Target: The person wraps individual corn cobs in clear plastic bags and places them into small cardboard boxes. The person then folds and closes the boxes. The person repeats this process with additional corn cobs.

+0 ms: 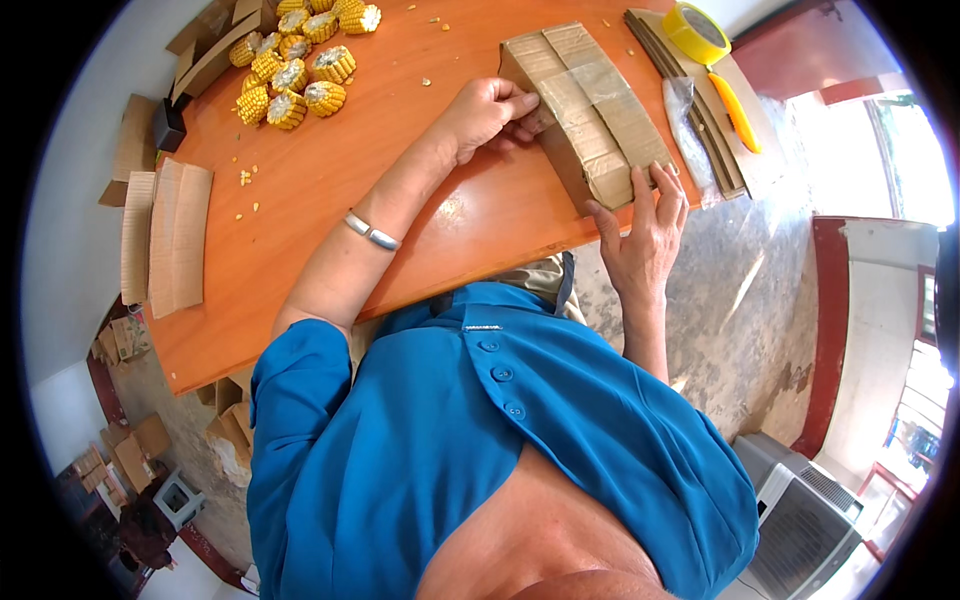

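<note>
A closed cardboard box (592,112) lies on the orange table, with clear tape across its top flaps and down the near-left side. My left hand (491,116) pinches the tape or flap edge at the box's left side; some fingertips are hidden below the thumb. At the box's near end, my right hand (649,217) rests its fingertips on the top edge, thumb at the corner. To the right, a roll of yellow tape (697,34) and a yellow-orange utility knife (735,112) lie on flat cardboard sheets (739,67). A crumpled clear plastic strip (686,127) hangs over the sheets' left edge.
Cut corn cob pieces (292,71) sit at the table's back left, with loose kernels (246,177) scattered about. Folded cardboard (180,236) stands at the left edge, near a small black box (169,125) and an open carton (225,52). The table's front edge (465,279) is close to my body.
</note>
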`<state>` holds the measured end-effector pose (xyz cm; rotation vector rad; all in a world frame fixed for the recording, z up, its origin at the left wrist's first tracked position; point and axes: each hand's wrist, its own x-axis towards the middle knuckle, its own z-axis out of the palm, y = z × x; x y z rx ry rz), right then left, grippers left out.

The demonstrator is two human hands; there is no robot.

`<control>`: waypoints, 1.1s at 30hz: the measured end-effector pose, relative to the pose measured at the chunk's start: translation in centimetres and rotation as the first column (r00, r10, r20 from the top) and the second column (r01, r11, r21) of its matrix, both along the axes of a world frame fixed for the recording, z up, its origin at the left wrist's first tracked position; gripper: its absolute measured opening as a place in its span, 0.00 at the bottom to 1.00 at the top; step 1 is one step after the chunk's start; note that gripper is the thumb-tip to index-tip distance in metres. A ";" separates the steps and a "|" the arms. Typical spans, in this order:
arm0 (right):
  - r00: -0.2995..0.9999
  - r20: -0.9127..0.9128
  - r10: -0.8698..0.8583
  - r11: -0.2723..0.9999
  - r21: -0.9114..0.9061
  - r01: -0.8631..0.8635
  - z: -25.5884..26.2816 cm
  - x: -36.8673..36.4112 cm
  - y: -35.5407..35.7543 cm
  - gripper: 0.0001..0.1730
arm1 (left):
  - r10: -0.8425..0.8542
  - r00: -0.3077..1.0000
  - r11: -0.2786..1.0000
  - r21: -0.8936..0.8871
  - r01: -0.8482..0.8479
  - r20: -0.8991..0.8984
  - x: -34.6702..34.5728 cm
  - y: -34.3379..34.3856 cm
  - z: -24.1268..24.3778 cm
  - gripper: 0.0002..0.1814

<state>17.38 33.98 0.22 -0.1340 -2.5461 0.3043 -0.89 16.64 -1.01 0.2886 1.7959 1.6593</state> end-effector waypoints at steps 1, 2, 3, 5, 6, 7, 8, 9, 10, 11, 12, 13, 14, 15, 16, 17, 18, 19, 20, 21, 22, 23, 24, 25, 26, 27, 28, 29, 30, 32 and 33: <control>1.000 -0.002 0.001 1.000 0.000 -0.001 0.0 0.0 0.0 0.35 | 0.004 1.000 1.000 -0.007 -0.004 -0.004 0.1 0.1 0.2 0.15; 1.000 -0.001 -0.001 1.000 -0.001 0.001 0.0 0.0 0.0 0.35 | 0.009 1.000 1.000 -0.014 -0.009 -0.007 0.2 0.1 0.3 0.15; 1.000 -0.001 -0.003 1.000 -0.001 0.003 0.0 0.0 -0.1 0.35 | 0.008 1.000 1.000 -0.015 -0.008 -0.004 0.1 0.0 0.1 0.15; 1.000 -0.001 -0.005 1.000 -0.002 0.005 0.0 0.0 -0.1 0.35 | 0.007 1.000 1.000 -0.017 -0.007 0.003 -0.1 -0.1 -0.4 0.15; 1.000 -0.001 -0.004 1.000 -0.002 0.004 0.0 0.0 -0.1 0.35 | 0.034 0.999 0.999 -0.002 -0.034 -0.006 -0.1 0.0 -0.4 0.14; 1.000 -0.001 -0.004 1.000 -0.001 0.004 0.0 0.0 0.0 0.35 | 0.060 0.998 0.998 0.012 -0.060 -0.015 0.0 0.0 -0.3 0.14; 1.000 -0.001 -0.002 1.000 -0.002 0.002 0.0 0.0 0.0 0.35 | 0.087 0.996 0.996 0.027 -0.086 -0.024 0.1 0.0 -0.2 0.14; 1.000 -0.002 -0.003 1.000 -0.003 0.003 0.0 0.0 0.0 0.35 | 0.096 0.993 0.995 0.021 -0.095 -0.064 0.1 0.0 -0.2 0.13; 1.000 -0.002 -0.002 1.000 -0.004 0.002 0.0 0.0 0.0 0.35 | 0.105 0.989 0.994 0.015 -0.104 -0.105 0.1 -0.1 -0.1 0.13; 1.000 0.000 -0.001 1.000 -0.005 0.001 0.0 0.0 0.0 0.35 | 0.114 0.983 0.993 0.010 -0.114 -0.146 0.2 -0.2 0.0 0.13; 1.000 0.000 -0.001 1.000 -0.006 0.001 0.1 0.0 -0.1 0.35 | 0.100 0.976 0.995 -0.007 -0.104 -0.192 0.2 -0.3 0.2 0.13; 1.000 -0.001 -0.001 1.000 -0.008 0.001 0.2 -0.1 -0.1 0.35 | 0.086 0.968 0.995 -0.024 -0.094 -0.238 0.2 -0.4 0.4 0.14; 1.000 0.002 -0.004 1.000 -0.007 0.004 0.3 0.0 -0.1 0.35 | 0.070 0.957 0.995 -0.042 -0.085 -0.283 0.1 -0.5 0.5 0.14; 1.000 0.004 -0.005 1.000 -0.007 0.005 0.3 0.0 -0.2 0.35 | 0.059 0.948 0.997 -0.030 -0.072 -0.312 0.1 -0.5 0.5 0.14; 1.000 0.006 -0.007 1.000 -0.006 0.007 0.3 0.0 -0.2 0.35 | 0.048 0.939 0.998 -0.019 -0.058 -0.341 0.0 -0.4 0.3 0.15; 1.000 0.001 -0.007 1.000 -0.008 0.007 0.3 0.0 -0.2 0.35 | 0.037 0.929 0.999 -0.008 -0.043 -0.369 0.0 -0.3 0.2 0.15; 1.000 -0.003 -0.006 1.000 -0.010 0.006 0.3 -0.1 -0.2 0.35 | 0.040 0.919 0.999 0.000 -0.043 -0.393 0.0 -0.1 -0.2 0.15; 1.000 -0.008 -0.005 1.000 -0.012 0.005 0.2 -0.1 -0.2 0.35 | 0.043 0.908 0.999 0.008 -0.043 -0.416 -0.1 0.2 -0.8 0.15; 1.000 -0.009 -0.004 1.000 -0.011 0.004 0.2 -0.1 -0.2 0.35 | 0.045 0.897 0.999 0.016 -0.043 -0.439 -0.2 0.4 -1.2 0.15; 1.000 -0.009 -0.007 1.000 -0.011 0.007 0.2 0.0 -0.2 0.35 | 0.037 0.902 0.999 0.003 -0.039 -0.430 -0.2 0.4 -1.4 0.15; 1.000 -0.009 -0.009 1.000 -0.010 0.009 0.2 0.1 -0.2 0.35 | 0.029 0.907 0.999 -0.009 -0.036 -0.421 -0.3 0.5 -1.6 0.15; 1.000 -0.007 -0.007 1.000 -0.016 0.007 0.2 0.0 -0.2 0.35 | 0.022 0.911 0.999 -0.020 -0.033 -0.411 -0.4 0.5 -1.9 0.15; 1.000 -0.008 -0.006 1.000 -0.020 0.006 0.1 0.0 -0.2 0.34 | 0.016 0.899 1.000 -0.016 -0.025 -0.437 -0.7 0.5 -2.7 0.15; 1.000 -0.008 -0.003 1.000 -0.023 0.003 0.2 0.0 -0.2 0.34 | 0.012 0.886 1.000 -0.011 -0.020 -0.464 -1.0 0.4 -3.4 0.15; 1.000 -0.009 0.001 1.000 -0.025 -0.001 0.3 -0.1 -0.2 0.34 | 0.010 0.872 1.000 -0.006 -0.015 -0.490 -1.3 0.3 -4.1 0.15; 1.000 -0.010 -0.001 1.000 -0.028 0.001 0.2 -0.1 -0.1 0.34 | 0.015 0.893 1.000 0.014 -0.010 -0.449 -1.0 0.2 -3.7 0.16; 1.000 -0.009 0.000 1.000 -0.031 0.000 0.2 0.0 -0.1 0.34 | 0.021 0.913 0.999 0.034 -0.008 -0.407 -0.4 -0.1 -2.5 0.16; 1.000 0.008 0.001 1.000 -0.031 -0.001 0.2 0.1 0.0 0.36 | 0.027 0.931 0.999 0.054 -0.008 -0.363 0.2 -0.5 -1.4 0.16; 1.000 0.025 0.001 1.000 -0.031 -0.001 0.2 0.2 0.1 0.38 | 0.009 0.921 1.000 -0.014 -0.016 -0.388 0.5 -1.2 -0.5 0.16; 0.999 0.024 0.028 0.995 -0.095 -0.026 0.3 0.5 0.3 0.44 | -0.024 0.899 0.988 -0.149 -0.046 -0.436 0.8 -3.0 0.7 0.16; 0.999 0.005 0.052 0.986 -0.158 -0.051 0.3 0.8 0.6 0.48 | 0.010 0.914 0.990 -0.126 -0.066 -0.406 1.1 -4.0 1.1 0.16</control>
